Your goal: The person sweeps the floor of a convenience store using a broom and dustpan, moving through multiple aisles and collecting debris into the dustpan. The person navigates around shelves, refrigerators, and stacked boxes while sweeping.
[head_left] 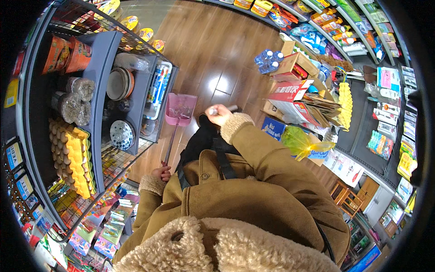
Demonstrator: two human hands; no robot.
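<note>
My left hand [161, 173] is closed around the top of the long handle [171, 142] of a pink plastic dustpan [180, 108]. The pan rests on the wood-look floor ahead of me, with grey debris [180, 111] inside it. In front of my body, my right hand [219, 114] grips a pale stick [233, 108], whose rounded white end [213, 111] pokes out of the fist. The rest of that stick is hidden, so I cannot tell what tool it belongs to.
Metal shelves [97, 112] with bowls and egg trays [73, 159] stand close on the left. Along the right are cardboard boxes [289, 98], bottled water [268, 61], a yellow-green plastic bag [299, 141] and stocked shelves. Instant noodle tubs [131, 23] stand at the far left.
</note>
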